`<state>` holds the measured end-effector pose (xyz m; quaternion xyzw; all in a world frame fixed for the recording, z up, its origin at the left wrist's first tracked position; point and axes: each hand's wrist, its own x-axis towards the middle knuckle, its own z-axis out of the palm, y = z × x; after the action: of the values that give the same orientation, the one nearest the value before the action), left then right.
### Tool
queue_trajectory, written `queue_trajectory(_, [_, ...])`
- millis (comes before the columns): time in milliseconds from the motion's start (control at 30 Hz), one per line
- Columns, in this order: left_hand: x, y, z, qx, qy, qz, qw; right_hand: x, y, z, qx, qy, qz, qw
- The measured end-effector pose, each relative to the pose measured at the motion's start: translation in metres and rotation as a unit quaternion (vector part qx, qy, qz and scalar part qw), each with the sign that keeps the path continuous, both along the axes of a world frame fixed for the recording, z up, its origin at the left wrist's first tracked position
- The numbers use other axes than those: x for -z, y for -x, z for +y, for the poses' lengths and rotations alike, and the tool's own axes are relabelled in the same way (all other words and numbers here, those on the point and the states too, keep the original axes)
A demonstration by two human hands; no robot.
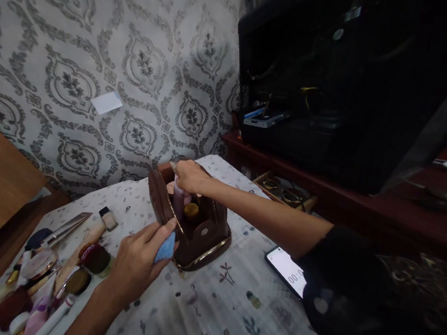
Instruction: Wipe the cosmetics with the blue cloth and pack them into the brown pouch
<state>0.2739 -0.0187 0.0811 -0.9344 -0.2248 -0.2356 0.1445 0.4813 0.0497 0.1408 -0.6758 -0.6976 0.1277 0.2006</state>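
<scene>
Above the far-left part of the unzipped brown bag (198,252), my right hand (190,177) reaches in and down, its forearm crossing over the bag from the right. Just under those fingers a lilac bottle (177,202) stands inside the bag, its long axis close to upright and its upper end toward my hand. The fingers are curled at that end, but whether they grip the bottle or only lie against it, I cannot tell from this angle. A gold-lidded item (191,209) sits deeper in the bag, just beside the bottle, on the side toward my right.

On the near-left side of the bag, my left hand (142,253) pinches a soft-looking blue piece (165,248) between thumb and fingers. Its index fingertip comes up to the zipped edge (181,231) and seems to touch it, so from there the bag's mouth lies just beyond the knuckles, ahead and to the right. For the bottle, my right hand is clearly the nearer one; for the heap of cosmetics (37,264) spread on the bench (224,330) to the left, my left hand is. I judge that the blue piece has only the bag's rim between it and the inside.
</scene>
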Motion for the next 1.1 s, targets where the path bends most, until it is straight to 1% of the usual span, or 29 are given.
queue_trajectory(200, [0.002, 0.001, 0.001, 0.0, 0.001, -0.002, 1.0, -0.002, 0.001, 0.0, 0.007, 0.019, 0.003, 1.0])
queue_trajectory(367, [0.001, 0.0, 0.001, 0.004, -0.008, -0.003, 1.0, -0.001, 0.0, 0.002, -0.007, 0.024, 0.024, 0.999])
queue_trajectory(533, [-0.002, -0.002, 0.0, 0.003, -0.009, -0.001, 1.0, -0.005, 0.005, 0.0, 0.005, 0.004, 0.051, 0.999])
queue_trajectory(667, [-0.003, -0.002, -0.001, 0.011, -0.01, -0.001, 1.0, -0.007, 0.011, 0.005, 0.024, -0.016, 0.056, 0.998])
queue_trajectory(900, [-0.003, -0.003, 0.0, 0.015, -0.003, 0.0, 1.0, 0.004, 0.01, 0.024, 0.074, -0.028, 0.062, 0.995])
queue_trajectory(1100, [-0.002, -0.003, 0.001, 0.016, 0.01, -0.01, 1.0, 0.007, 0.006, 0.028, 0.078, -0.013, 0.064, 0.995])
